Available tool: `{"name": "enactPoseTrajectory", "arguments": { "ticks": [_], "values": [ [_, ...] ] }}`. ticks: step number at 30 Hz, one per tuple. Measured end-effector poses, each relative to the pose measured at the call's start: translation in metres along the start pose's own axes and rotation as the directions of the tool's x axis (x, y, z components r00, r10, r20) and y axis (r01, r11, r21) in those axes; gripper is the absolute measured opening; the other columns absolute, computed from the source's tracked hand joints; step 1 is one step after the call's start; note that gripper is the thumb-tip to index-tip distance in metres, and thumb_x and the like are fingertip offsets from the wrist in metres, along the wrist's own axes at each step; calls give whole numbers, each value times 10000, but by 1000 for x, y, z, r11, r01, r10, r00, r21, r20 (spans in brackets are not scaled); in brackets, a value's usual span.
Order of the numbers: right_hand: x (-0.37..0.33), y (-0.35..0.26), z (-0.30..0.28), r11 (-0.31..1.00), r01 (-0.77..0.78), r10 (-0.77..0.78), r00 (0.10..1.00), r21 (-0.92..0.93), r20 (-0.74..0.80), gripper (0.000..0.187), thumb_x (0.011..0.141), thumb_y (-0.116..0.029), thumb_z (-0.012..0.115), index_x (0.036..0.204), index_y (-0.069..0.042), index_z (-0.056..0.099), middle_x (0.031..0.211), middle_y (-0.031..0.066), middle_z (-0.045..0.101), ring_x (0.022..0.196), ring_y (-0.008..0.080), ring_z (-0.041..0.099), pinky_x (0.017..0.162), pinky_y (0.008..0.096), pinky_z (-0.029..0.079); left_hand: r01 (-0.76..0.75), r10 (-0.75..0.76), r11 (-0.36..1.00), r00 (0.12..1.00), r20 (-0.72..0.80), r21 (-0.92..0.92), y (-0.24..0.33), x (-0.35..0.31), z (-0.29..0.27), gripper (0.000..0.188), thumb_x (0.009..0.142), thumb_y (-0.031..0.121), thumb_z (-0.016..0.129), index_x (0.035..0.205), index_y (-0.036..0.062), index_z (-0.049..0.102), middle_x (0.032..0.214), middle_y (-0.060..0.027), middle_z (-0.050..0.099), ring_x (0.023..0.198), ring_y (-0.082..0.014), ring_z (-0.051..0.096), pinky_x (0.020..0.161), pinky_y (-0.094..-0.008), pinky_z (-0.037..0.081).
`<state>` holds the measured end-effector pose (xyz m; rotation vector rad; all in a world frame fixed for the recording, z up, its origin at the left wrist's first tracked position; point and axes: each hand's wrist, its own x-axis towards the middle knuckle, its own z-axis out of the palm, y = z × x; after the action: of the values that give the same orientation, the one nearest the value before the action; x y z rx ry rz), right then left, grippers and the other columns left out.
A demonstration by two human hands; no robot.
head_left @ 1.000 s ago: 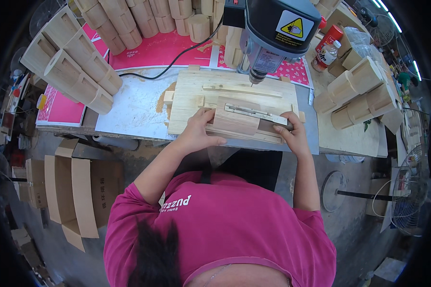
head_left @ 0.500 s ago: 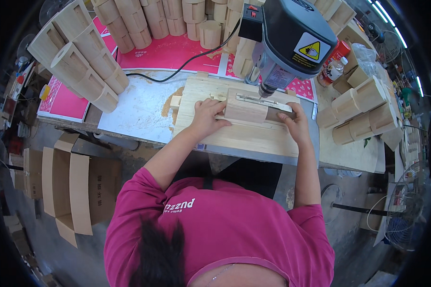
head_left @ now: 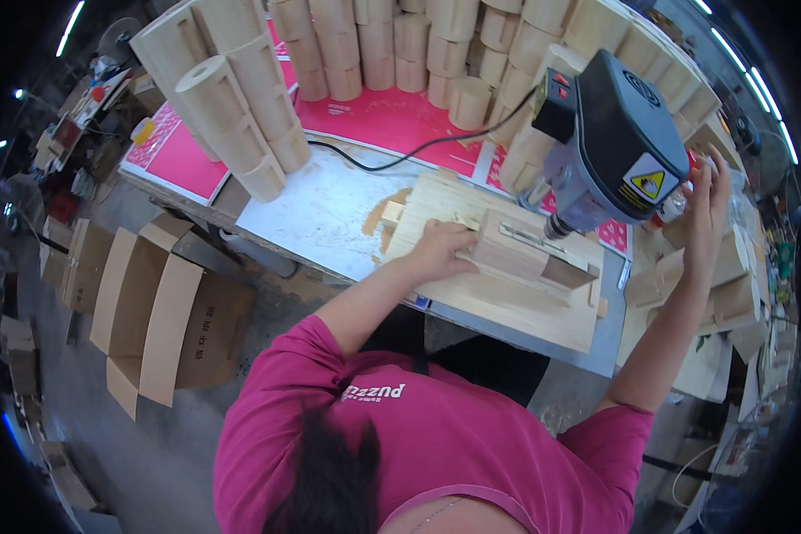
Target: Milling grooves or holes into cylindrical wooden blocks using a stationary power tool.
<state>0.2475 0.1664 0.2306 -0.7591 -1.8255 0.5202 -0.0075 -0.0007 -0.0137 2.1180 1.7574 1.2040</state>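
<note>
Wooden block [head_left: 510, 252] under drill [head_left: 610, 142]; left hand [head_left: 442, 253] spread at its end; right hand [head_left: 707, 205] beside drill, grip unclear.

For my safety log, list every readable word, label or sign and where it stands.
Wording is described, not copied.
Drill: yellow warning triangle on a white sticker; caption too small to read.
Magenta shirt: white lettering, upside down.
Cardboard box: dark characters, not clearly legible.
Pink sheet: white print, too small.
Bottle: label mostly hidden.

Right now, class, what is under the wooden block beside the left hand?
The wooden block sits over a pale board, visible around it; whatever is directly beneath the block is covered and cannot be seen.
</note>
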Motion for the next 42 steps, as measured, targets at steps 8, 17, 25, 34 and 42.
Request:
{"name": "enactPoseTrajectory", "arguments": {
  "ticks": [8,17,25,34,42],
  "values": [
    [-4,-15,21,980,57,-62,998,-189,-22,289,904,-281,495,934,-12,594,656,26,482,625,91,423,588,250,387,24,-25,1000,998,49,13,-3,-1,-3,437,584,315,766,932,113,593,755,-10,553,752,-199,566,707,-363,312],
    [-121,-25,31,982,60,-68,997,-180,-37,104,845,-62,537,819,18,598,607,89,488,525,129,463,505,258,368,50,-52,998,994,96,29,-1,6,-11,395,615,288,754,924,104,590,755,5,545,733,-148,579,725,-339,299],
    [-164,47,68,974,224,-226,964,-31,-138,90,798,19,527,861,31,591,687,112,541,598,193,513,519,287,373,107,-102,994,985,143,-24,10,8,-9,372,609,292,759,885,103,595,751,1,538,726,-153,561,741,-327,292],
    [-88,-23,25,966,211,-233,962,-152,-144,151,840,-102,542,753,20,564,561,66,478,531,141,465,510,268,373,54,-61,995,994,90,82,10,5,-6,359,585,296,766,840,115,588,733,16,540,708,-160,522,727,-329,262],
    [22,-8,49,947,74,-111,989,-314,-102,319,857,-248,469,763,41,567,747,241,566,722,342,572,645,375,421,26,-30,997,998,63,75,26,19,17,476,601,304,758,1026,143,616,747,31,559,707,-136,507,723,-323,244]
  ]
}}
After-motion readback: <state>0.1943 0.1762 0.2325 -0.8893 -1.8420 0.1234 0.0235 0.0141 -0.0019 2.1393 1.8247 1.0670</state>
